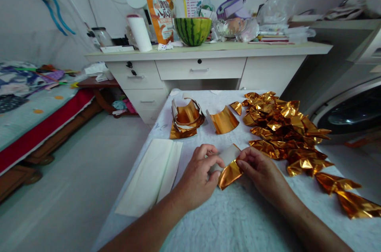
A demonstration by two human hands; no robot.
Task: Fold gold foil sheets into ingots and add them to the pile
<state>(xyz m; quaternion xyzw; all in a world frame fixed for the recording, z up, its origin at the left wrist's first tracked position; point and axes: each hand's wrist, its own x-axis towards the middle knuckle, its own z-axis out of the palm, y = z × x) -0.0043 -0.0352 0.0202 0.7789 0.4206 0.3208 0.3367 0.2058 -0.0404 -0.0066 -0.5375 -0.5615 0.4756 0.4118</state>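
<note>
A gold foil sheet (230, 173) with a pale back is partly folded over, low over the cloth-covered table. My left hand (204, 174) pinches its left edge between thumb and fingers. At its right edge, the fingers of my right hand (257, 166) are closed on the same sheet. Beyond my hands lies a curved gold sheet (224, 120), with a curled stack of gold sheets (186, 119) to its left. Folded gold foil pieces (276, 129) are heaped on the right. White folded paper (149, 176) lies left of my left hand.
The table (190, 228) is covered with a pale cloth. Behind it stands a white desk (205, 51) holding a watermelon half (193, 30), an orange bag (160, 16) and a white roll (139, 33). A washing machine (348, 81) is at right, a bed (38, 113) at left.
</note>
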